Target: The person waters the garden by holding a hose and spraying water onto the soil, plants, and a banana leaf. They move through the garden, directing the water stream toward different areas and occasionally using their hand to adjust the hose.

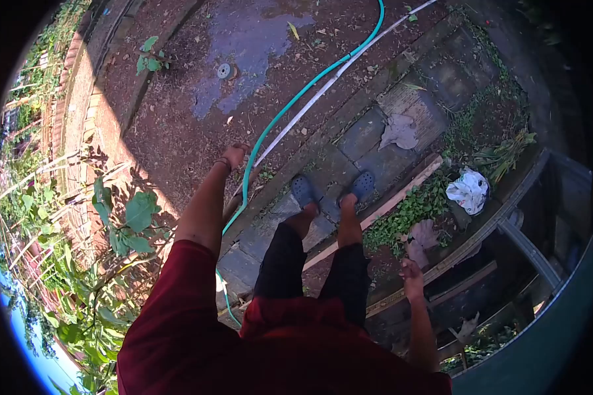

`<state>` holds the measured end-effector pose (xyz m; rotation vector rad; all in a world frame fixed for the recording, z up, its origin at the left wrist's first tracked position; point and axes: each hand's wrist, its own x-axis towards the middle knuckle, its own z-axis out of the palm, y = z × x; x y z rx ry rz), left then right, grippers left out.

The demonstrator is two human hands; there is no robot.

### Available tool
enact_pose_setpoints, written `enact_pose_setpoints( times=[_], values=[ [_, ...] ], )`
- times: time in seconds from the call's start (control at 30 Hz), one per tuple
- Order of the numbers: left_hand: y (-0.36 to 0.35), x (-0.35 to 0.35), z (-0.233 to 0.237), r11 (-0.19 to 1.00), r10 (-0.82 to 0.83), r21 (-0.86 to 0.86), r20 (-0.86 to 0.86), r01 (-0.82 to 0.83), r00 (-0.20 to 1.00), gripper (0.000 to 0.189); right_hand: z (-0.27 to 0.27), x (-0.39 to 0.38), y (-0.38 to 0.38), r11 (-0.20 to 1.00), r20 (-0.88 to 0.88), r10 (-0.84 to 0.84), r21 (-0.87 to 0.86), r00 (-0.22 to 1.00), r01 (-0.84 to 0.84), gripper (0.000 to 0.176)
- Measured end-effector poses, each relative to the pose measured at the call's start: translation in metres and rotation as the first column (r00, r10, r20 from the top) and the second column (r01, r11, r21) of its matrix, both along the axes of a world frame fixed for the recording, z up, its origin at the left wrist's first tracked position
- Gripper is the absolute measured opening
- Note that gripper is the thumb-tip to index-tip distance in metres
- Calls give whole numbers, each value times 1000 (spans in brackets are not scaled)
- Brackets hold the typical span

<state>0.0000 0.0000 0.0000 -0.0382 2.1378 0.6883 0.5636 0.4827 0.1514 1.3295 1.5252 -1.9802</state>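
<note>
My left hand [234,155] is at the end of my outstretched arm, above the brown soil and just left of a green hose [262,139]. Its fingers look curled, but what they hold, if anything, is too small to make out. Beside the hose runs a thin white pipe [313,101]. Lower on the right, my right hand [412,278] hangs near a large dry leaf [422,238], its fingers bent inward; whether something is in them cannot be made out.
My feet in dark clogs [304,191] stand on stone paving [333,170]. A wooden plank [402,189] crosses beside them. Right of it lies a white plastic bag [468,191] near a metal frame [530,251]. Leafy plants [140,212] grow at left; a small spool [226,71] lies on the soil.
</note>
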Motion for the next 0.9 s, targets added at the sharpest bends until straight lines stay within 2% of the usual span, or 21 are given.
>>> enact_pose_setpoints(
  times=[0.03,0.07,0.1,0.13,0.2,0.23,0.27,0.3,0.33,0.37,0.4,0.43,0.47,0.53,0.57,0.63,0.67,0.7,0.73,0.87,0.9],
  values=[
    [-5,11,-15,975,-223,-15,-82,222,971,53,-4,1,-1,992,92,80,90,993,-89,31],
    [0,10,-36,947,-319,12,-106,321,942,54,-6,1,-2,968,196,144,174,970,-179,31],
    [0,7,-67,909,-406,37,-137,415,903,56,13,-43,-31,959,215,125,222,969,-174,29],
    [14,2,-71,989,-92,-102,168,110,982,54,9,-69,-47,961,168,124,227,978,-160,27],
    [24,-24,-60,979,75,-202,443,18,893,48,-6,-138,-84,982,60,147,112,987,-153,26],
    [38,-25,-56,981,90,-193,439,-4,894,48,-9,-172,-98,971,51,215,94,975,-219,27],
    [53,-20,-49,954,294,-183,406,-238,865,48,-14,-206,-111,956,44,281,73,959,-284,28],
    [63,-18,-39,874,484,-166,379,-456,789,48,-28,-238,-126,950,-22,308,62,951,-306,29],
    [65,-19,-28,837,541,-150,375,-527,752,49,-43,-268,-137,943,-83,332,52,940,-329,29],
    [61,-16,-24,828,553,-148,381,-541,741,49,-52,-301,-145,939,-70,337,-38,939,-341,32],
    [56,-15,-19,857,513,-138,321,-497,796,49,-60,-335,-154,929,-60,342,-127,938,-347,34],
    [53,-14,-12,883,470,-128,256,-452,845,48,-54,-372,-163,921,-21,341,-194,940,-338,38],
    [43,-4,-16,874,486,-120,249,-472,838,48,-46,-407,-172,909,12,342,-259,940,-328,41],
    [20,32,-32,850,526,-3,-62,-527,849,49,-45,-452,-189,871,-30,330,-375,943,-317,57],
    [26,37,-11,843,537,7,-73,-538,841,49,-40,-474,-196,868,-43,342,-367,939,-333,57],
    [50,47,58,710,704,81,-98,-699,704,47,-26,-509,-212,732,-62,243,-643,968,-225,80],
    [65,43,86,697,717,92,-108,-711,688,47,-24,-527,-220,728,-76,262,-639,962,-248,80],
    [82,41,112,693,720,73,-128,-718,682,46,-26,-541,-226,711,-50,252,-668,966,-220,88],
    [94,47,130,687,723,45,-142,-725,676,45,-30,-548,-230,691,-15,244,-698,970,-185,96],
    [120,69,162,633,772,76,-129,-770,622,42,-50,-590,-228,626,-27,181,-768,983,-136,99],
    [128,83,171,622,783,193,-185,-759,594,41,-46,-600,-229,623,-36,184,-769,982,-145,99]
  ],
)
